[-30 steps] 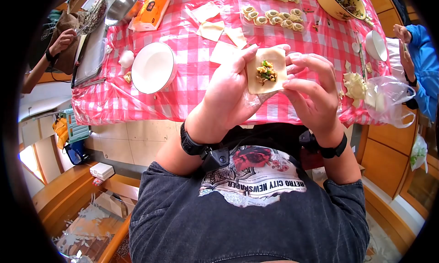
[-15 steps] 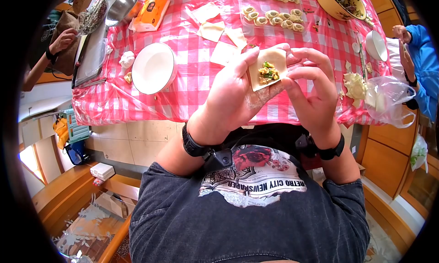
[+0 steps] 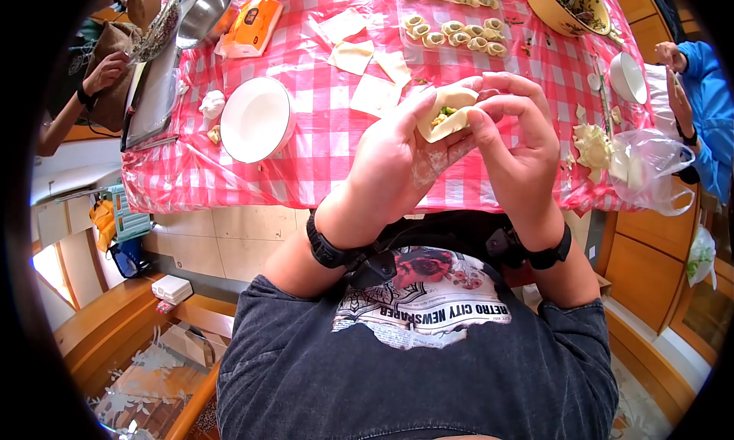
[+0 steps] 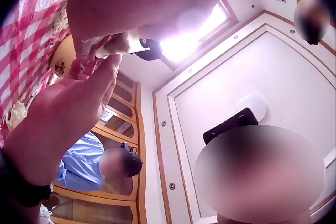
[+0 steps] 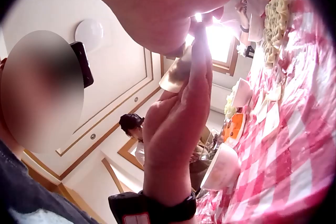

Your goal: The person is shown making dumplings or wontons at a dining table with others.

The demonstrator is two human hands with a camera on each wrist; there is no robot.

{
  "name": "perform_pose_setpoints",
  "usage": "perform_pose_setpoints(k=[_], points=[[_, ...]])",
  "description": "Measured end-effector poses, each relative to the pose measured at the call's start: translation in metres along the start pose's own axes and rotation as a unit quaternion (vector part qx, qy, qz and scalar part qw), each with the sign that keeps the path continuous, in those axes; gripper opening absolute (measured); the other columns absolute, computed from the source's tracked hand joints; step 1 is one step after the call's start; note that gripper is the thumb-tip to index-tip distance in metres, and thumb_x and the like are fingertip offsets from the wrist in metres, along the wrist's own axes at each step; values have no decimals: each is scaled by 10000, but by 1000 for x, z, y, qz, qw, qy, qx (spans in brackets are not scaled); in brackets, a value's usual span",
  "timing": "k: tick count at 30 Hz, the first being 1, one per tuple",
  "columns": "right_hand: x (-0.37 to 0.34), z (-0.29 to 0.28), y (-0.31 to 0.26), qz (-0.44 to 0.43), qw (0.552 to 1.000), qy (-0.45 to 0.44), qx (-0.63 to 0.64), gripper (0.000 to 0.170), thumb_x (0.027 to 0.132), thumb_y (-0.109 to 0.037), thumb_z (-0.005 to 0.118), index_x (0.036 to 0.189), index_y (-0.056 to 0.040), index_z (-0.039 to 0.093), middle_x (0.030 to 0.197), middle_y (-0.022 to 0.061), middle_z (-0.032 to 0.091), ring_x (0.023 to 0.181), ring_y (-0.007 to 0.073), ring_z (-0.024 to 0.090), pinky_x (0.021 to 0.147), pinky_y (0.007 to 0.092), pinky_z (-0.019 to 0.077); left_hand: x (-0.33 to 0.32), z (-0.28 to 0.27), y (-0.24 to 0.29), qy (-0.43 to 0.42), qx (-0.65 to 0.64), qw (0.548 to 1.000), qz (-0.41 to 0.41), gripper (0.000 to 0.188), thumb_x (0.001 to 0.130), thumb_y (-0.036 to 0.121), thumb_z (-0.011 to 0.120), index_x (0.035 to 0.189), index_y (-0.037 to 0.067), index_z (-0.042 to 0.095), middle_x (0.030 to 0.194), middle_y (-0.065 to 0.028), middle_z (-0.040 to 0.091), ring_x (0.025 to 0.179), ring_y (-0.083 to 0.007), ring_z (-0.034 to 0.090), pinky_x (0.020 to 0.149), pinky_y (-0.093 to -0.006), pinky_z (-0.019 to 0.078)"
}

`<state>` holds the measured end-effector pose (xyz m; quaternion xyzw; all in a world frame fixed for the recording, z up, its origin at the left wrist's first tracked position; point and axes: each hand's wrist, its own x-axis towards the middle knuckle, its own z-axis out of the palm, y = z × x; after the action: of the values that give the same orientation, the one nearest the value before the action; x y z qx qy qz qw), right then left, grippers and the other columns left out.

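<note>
A square wonton wrapper with chopped green and yellow filling is held up over the table's near edge. Its near side is folded upward, partly covering the filling. My left hand supports it from below and holds its left side with the thumb. With thumb and index finger, my right hand pinches the wrapper's right edge. Seen from the right wrist, the wrapper lies along the left hand's fingers. Some of its underside is hidden by the hands.
Loose wrappers lie beyond my hands, near a tray of folded wontons. A white bowl stands left; a yellow filling basin is at far right. A plastic bag lies right. Other people stand at both sides.
The wrapper was flat with its filling fully exposed; its near edge has since been folded up over part of the filling. Both hands stay in nearly the same place.
</note>
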<state>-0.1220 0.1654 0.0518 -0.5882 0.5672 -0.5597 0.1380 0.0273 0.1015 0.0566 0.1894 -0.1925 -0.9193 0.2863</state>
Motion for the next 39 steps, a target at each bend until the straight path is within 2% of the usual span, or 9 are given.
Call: perform_pose_setpoints(k=[3,9,10,13,16,26,32,34,39], points=[[0,2,1,31,999,14,16,102,845,-18,727,923,-4,662,1129,130,615,935,185,629,751,277,522,2,1,-2,-2,-22,1000,7,503,1076,284,289,1402,-74,428,1365,-181,536,1225,-263,562,1071,-394,447],[6,2,-1,-11,998,35,-60,121,839,-28,735,937,-7,669,1118,144,610,921,195,634,724,275,532,4,-2,-4,-16,9,1000,-4,518,1073,287,279,1427,-72,400,1393,-184,522,1259,-266,545,1099,-389,411],[6,2,-3,-14,996,34,-77,121,836,-28,737,935,-8,670,1114,145,610,920,198,634,716,279,534,3,0,-4,-15,-15,1000,4,484,1075,292,326,1408,-40,439,1269,-120,591,1186,-207,574,1068,-357,433],[6,2,-5,-9,995,38,-89,122,825,-22,742,926,-13,673,1104,144,610,917,208,635,699,289,540,3,1,-4,-12,-7,1000,2,486,1076,289,320,1414,-41,432,1272,-119,590,1197,-208,571,1069,-354,431],[7,1,-3,-46,990,41,-125,131,815,-9,743,925,-10,670,1088,142,611,909,214,633,691,283,544,6,-3,-6,-21,-13,1000,2,489,1076,286,314,1423,-43,418,1278,-116,585,1207,-206,566,1073,-354,425],[12,2,-3,-58,991,36,-113,139,809,13,739,923,-5,662,1052,132,618,885,213,632,661,276,549,5,-5,-7,-25,2,1000,1,484,1067,252,319,1425,-62,404,1319,-111,556,1251,-197,531,1094,-358,399],[13,3,0,-39,993,27,-106,149,802,15,742,916,-8,648,1009,131,629,885,229,641,688,300,545,7,-6,-7,-41,13,999,12,492,1062,246,310,1431,-65,405,1387,-150,523,1291,-224,512,1116,-367,383],[14,3,-2,-5,996,33,-82,157,809,1,740,930,-10,641,997,132,632,893,249,643,738,323,536,6,-4,-5,-44,10,999,10,493,1061,247,311,1430,-67,404,1388,-154,522,1293,-229,512,1120,-370,381],[17,1,-6,8,993,28,-113,166,823,-32,743,955,-8,646,1009,133,640,916,264,646,792,335,521,5,-3,-3,-54,16,998,15,493,1061,246,318,1428,-73,402,1394,-164,516,1295,-244,513,1130,-381,379]])
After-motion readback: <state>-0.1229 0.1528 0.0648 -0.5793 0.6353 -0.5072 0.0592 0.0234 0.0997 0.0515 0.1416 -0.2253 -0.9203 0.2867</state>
